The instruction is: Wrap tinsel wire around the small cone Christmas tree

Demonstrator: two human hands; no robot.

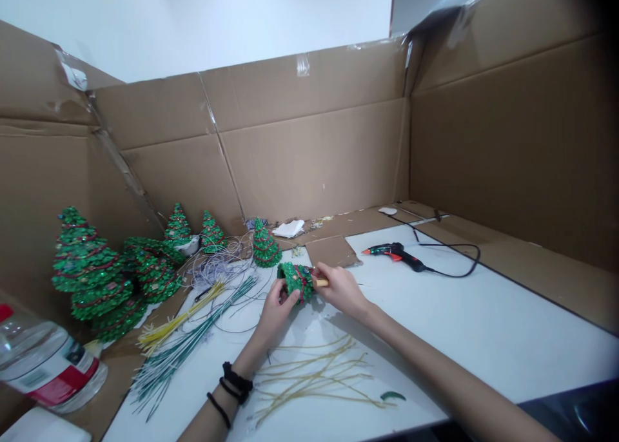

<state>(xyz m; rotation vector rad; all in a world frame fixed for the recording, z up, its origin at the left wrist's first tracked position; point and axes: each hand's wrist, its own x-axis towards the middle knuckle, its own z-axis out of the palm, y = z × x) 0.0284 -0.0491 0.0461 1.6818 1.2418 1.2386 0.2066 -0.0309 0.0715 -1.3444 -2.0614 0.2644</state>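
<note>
Tipped on its side, a small green tinsel Christmas tree with red trim is gripped by my left hand at its wide end. My right hand is closed around a small tool with a yellowish wooden handle, held against the tree's other end. The tool's tip is hidden, so its kind is unclear. Just behind stands another small green tree. Loose yellow wire stems lie on the white board in front of my hands, near a dark green curved scrap.
A glue gun with a black cord lies at the right. Bundles of yellow stems and green stems lie at left, beside tangled thin wire. Larger trees and a bottle stand further left. Cardboard walls enclose the table.
</note>
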